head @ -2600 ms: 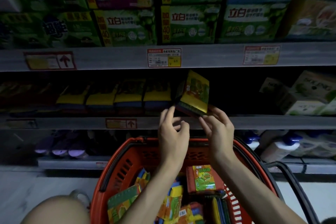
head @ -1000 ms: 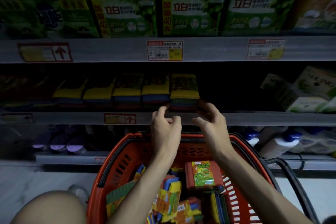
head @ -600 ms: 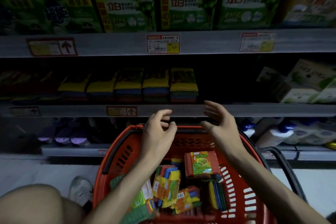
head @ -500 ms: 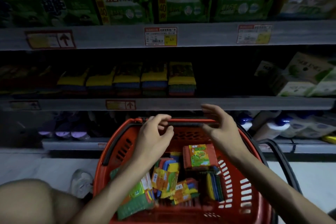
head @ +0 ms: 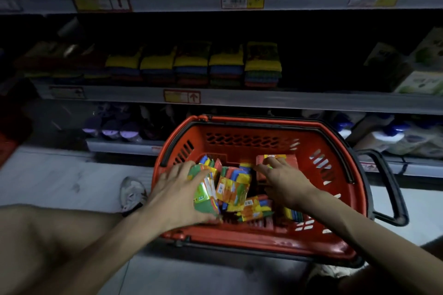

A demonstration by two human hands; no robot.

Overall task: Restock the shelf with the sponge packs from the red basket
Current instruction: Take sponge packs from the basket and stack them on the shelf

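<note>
The red basket point(head: 263, 124) stands on the floor below the shelf and holds several loose sponge packs point(head: 233, 187). My left hand point(head: 177, 194) is inside it at the left, fingers and thumb curled round a green sponge pack point(head: 203, 196). My right hand point(head: 282, 182) is at the basket's right, its spread fingers resting on a red pack point(head: 279, 163). On the middle shelf point(head: 311, 100) a row of sponge packs point(head: 262, 64) stands upright, yellow layers on top.
To the right of the sponge row is a dark gap point(head: 323, 67), then pale boxes point(head: 419, 79). The lowest shelf holds white bottles point(head: 395, 139) and purple items point(head: 110, 127). The basket's black handle point(head: 393, 189) sticks out right. My shoe point(head: 131, 191) is left of the basket.
A pack was set at the right end of the shelf row and let go. Both hands then dropped into the basket, and the left now grips a green pack. The view tilted down.
</note>
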